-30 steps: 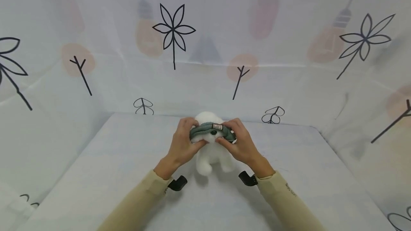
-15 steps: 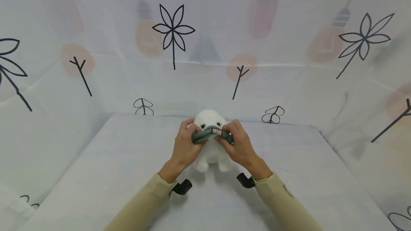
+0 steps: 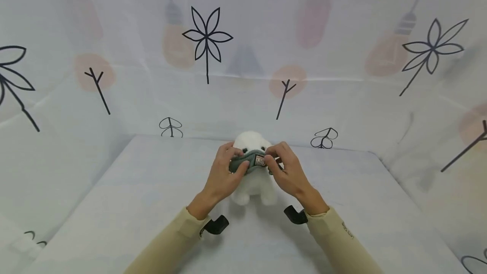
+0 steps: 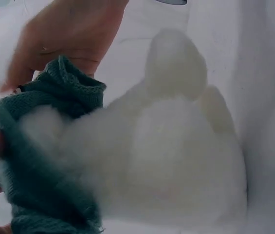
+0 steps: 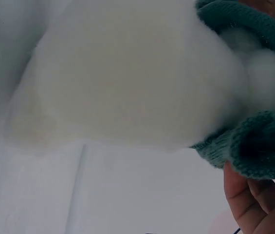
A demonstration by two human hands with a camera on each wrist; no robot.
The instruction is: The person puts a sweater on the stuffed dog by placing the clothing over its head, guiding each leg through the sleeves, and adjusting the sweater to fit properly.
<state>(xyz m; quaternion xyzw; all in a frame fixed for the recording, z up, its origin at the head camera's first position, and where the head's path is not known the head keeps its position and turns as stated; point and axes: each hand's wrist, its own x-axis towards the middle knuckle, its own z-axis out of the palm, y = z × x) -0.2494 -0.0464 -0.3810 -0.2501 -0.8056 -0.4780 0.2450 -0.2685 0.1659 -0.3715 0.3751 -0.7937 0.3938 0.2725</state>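
A white plush toy [image 3: 253,187] with dark eyes sits upright between my two hands. Around the lower part of its head is a small green knit sweater [image 3: 243,162] with a pale label on the front. My left hand [image 3: 222,174] pinches the sweater's left side, thumb in front. At the label end, my right hand [image 3: 287,172] grips the knit between thumb and fingers. The left wrist view shows the toy's white muzzle poking into the open knit [image 4: 45,190]. A sleeve-like tube [image 5: 261,146] hangs over the right fingers in the right wrist view.
The toy sits toward the back of a table covered with a pale cloth [image 3: 152,206]. A white backdrop [image 3: 243,105] printed with flowers and twigs rises behind and at both sides. Black wrist mounts [image 3: 217,225] stick out by the sleeves.
The sweater has slid down the toy's face from over the eyes to below them, so both eyes show. The left thumb has come up onto its front, and the right fingers have shifted toward the label.
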